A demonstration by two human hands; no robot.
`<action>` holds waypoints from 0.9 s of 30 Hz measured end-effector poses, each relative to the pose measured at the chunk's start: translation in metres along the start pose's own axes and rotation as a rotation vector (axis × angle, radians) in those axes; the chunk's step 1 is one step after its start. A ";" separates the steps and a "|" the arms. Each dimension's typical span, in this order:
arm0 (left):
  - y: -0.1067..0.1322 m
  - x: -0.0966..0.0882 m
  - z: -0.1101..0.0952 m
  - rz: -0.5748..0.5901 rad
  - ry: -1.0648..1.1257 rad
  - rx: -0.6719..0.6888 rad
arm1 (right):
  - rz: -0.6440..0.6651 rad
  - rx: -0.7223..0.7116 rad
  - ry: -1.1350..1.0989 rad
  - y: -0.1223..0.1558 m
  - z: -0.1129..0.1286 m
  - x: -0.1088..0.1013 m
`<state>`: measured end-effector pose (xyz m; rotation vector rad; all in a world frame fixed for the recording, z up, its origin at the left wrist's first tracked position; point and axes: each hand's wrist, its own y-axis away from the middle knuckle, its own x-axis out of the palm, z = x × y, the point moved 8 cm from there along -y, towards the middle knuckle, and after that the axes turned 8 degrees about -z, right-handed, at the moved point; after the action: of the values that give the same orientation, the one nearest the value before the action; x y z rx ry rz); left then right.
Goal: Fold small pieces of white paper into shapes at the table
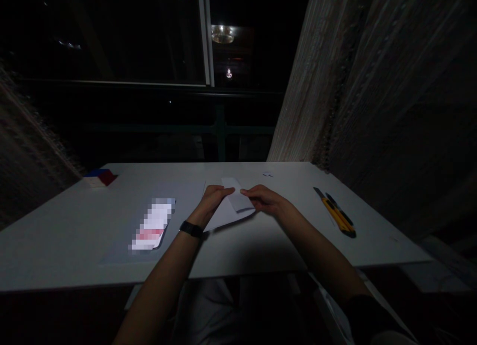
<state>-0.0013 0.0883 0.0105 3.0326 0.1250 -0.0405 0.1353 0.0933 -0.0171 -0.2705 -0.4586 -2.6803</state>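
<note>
Between my two hands is a sheet of white paper [228, 213], with a folded strip lying over its right part. My left hand [213, 197] grips the paper from the left, thumb on top of it, and a dark band circles that wrist. From the right, my right hand [265, 198] pinches the folded part near its edge, thumb above and fingers partly underneath. The paper is held just over the white table, its lower left part slanting toward me. Dim light hides the finer creases.
A lit phone [153, 224], its screen blurred out, lies left of my hands. A puzzle cube [99, 178] sits at the far left. On the right are a yellow utility knife [337, 215] and a dark pen-like tool [340, 209]. Small paper scraps [267, 174] lie behind. Curtains [309, 76] flank the table [238, 255].
</note>
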 end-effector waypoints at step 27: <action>-0.016 -0.003 0.016 0.032 -0.072 -0.095 | 0.083 0.146 0.003 0.005 -0.009 0.008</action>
<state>-0.0062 0.1023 -0.0070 2.9336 0.0700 -0.1377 0.1293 0.0827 -0.0225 -0.2379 -0.6245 -2.5511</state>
